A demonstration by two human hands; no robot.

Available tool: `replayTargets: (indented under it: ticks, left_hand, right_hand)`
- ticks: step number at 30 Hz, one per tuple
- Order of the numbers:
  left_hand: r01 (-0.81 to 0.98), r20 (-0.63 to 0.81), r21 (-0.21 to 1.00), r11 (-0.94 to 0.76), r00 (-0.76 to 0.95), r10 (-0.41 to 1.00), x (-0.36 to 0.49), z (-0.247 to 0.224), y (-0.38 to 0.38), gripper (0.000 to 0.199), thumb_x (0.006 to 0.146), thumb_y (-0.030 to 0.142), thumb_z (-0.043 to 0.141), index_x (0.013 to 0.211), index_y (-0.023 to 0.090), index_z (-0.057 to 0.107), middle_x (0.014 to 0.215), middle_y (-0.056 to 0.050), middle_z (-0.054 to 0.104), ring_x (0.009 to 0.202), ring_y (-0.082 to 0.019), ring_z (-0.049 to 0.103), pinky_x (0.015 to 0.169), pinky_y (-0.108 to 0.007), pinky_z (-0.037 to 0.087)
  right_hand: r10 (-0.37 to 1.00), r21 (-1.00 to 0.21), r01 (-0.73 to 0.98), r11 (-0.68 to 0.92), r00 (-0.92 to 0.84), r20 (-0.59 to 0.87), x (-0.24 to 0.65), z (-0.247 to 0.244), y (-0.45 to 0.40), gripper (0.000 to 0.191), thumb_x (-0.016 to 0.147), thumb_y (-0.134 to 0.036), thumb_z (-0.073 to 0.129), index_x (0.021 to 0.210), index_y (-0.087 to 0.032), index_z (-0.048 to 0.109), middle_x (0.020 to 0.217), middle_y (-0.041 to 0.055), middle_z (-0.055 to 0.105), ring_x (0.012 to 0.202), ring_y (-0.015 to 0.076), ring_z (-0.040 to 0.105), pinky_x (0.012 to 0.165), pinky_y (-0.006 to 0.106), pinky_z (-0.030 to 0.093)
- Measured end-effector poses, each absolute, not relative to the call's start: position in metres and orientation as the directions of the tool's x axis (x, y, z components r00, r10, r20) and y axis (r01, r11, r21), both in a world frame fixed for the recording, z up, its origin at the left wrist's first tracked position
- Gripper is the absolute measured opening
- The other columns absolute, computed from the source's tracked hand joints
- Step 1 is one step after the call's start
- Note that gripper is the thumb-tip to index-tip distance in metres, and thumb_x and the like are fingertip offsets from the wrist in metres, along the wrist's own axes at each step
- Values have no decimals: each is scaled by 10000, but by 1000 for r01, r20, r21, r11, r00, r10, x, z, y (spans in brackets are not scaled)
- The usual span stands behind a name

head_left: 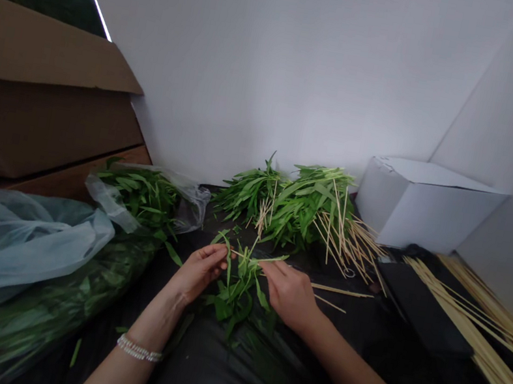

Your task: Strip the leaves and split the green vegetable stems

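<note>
Green leafy stems (240, 282) hang between my two hands over the dark table surface. My left hand (203, 270) is closed in a pinch at the left end of a thin wooden skewer (241, 255), with a leaf beside its fingertips. My right hand (287, 290) is closed around the right side of the greens, its fingertips on a pale stem. The leaves dangle below the skewer. Behind the hands lie piles of skewered greens (300, 210), their skewer ends pointing right and towards me.
Clear bags of greens (136, 197) and a whitish plastic bag (9, 241) lie left, below a cardboard box (42, 114). A white box (432, 206) stands back right. Bundled skewers (473, 343) lie right, beside a black flat object (424, 311).
</note>
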State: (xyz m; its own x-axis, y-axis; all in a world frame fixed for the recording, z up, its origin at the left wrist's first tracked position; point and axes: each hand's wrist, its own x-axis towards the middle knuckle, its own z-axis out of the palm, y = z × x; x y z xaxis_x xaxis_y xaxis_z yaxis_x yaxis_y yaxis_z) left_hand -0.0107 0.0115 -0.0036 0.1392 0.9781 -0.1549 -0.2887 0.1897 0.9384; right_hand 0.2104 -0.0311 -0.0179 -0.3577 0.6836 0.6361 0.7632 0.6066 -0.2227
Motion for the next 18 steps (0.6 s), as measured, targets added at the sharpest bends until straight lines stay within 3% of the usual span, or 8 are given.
replayTargets:
  ticks: [14, 18]
  left_hand:
    - [-239, -167, 952, 194, 129, 978, -5, 0, 8, 395, 593, 405, 846, 860, 135, 737, 832, -54, 709, 591, -40, 550, 512, -121, 411]
    - [-177, -141, 971, 158, 108, 984, -4, -3, 8, 376, 586, 331, 860, 891, 148, 737, 809, -42, 710, 597, -45, 552, 547, -134, 419]
  right_hand:
    - [713, -206, 774, 598, -398, 577, 210, -19, -32, 332, 883, -82, 455, 1146, -186, 629, 1014, 72, 685, 872, 176, 650, 786, 254, 492]
    - [719, -193, 783, 592, -405, 565, 210, -19, -31, 336, 873, -68, 453, 1127, -190, 635, 1015, 70, 681, 859, 181, 648, 770, 260, 493]
